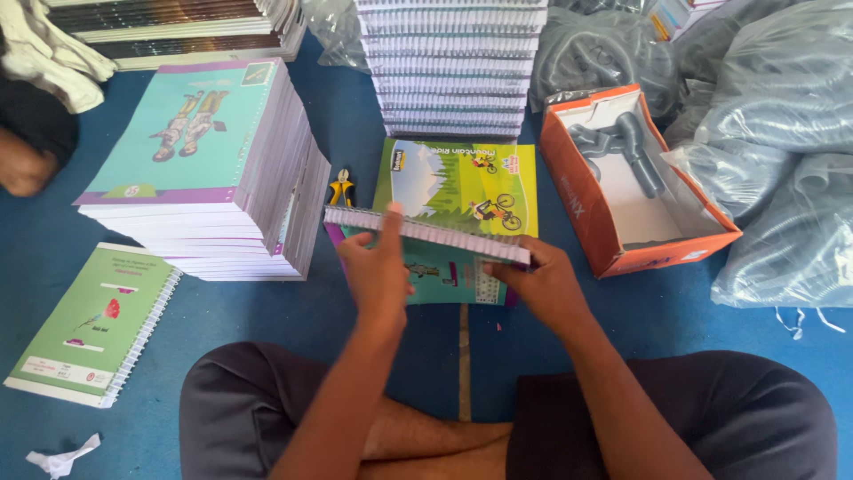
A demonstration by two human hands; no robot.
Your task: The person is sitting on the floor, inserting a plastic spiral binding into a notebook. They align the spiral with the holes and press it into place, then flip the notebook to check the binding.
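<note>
I hold a spiral-bound notebook (426, 233) edge-on in front of me, its wire spine facing up. My left hand (378, 267) grips its left end with fingers up along the pages. My right hand (538, 284) holds its right end from below. Under it on the blue floor lie a teal-covered notebook (444, 276) and a green-and-yellow cover sheet with cyclists (471, 182).
A tall stack of teal-covered notebooks (204, 169) stands at the left, with yellow-handled pliers (341, 188) beside it. A green spiral notebook (89, 324) lies at the lower left. An orange box with grey parts (582, 209) and plastic bags (782, 160) sit at the right. Another person's arm (27, 151) shows far left.
</note>
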